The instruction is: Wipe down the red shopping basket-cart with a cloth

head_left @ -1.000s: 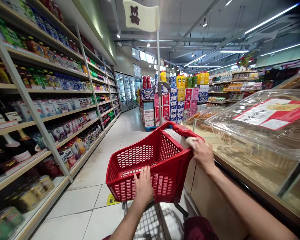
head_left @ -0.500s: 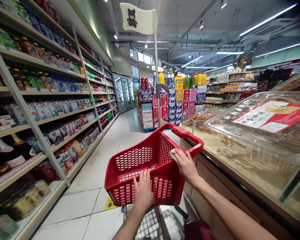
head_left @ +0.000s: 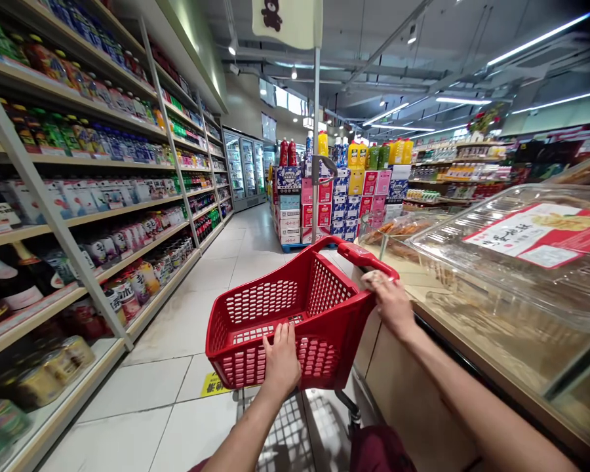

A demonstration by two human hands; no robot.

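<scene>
A red plastic shopping cart (head_left: 255, 308) with perforated basket walls stands turned sideways in front of me. On its near side wall rests my left hand (head_left: 281, 364), fingers stretched out over the rim and thumb apart. My right hand (head_left: 392, 303) is closed around the end of the cart's red handle (head_left: 368, 257). A small bit of whitish cloth (head_left: 373, 278) shows under its fingers, pressed to the handle; most of the cloth is hidden by the hand. Nothing lies in the part of the basket that I can see.
Shelves of bottled drinks (head_left: 93, 160) line the left side. A glass-sided counter with clear food boxes (head_left: 501, 242) stands close on the right. Stacked drink cartons (head_left: 319, 203) are ahead, and a yellow floor sticker (head_left: 214, 385) lies beside the cart.
My right hand has moved right and up, from the basket's rear corner onto the handle, taking the cloth along. My left hand stays on the side wall. The view has tilted down slightly.
</scene>
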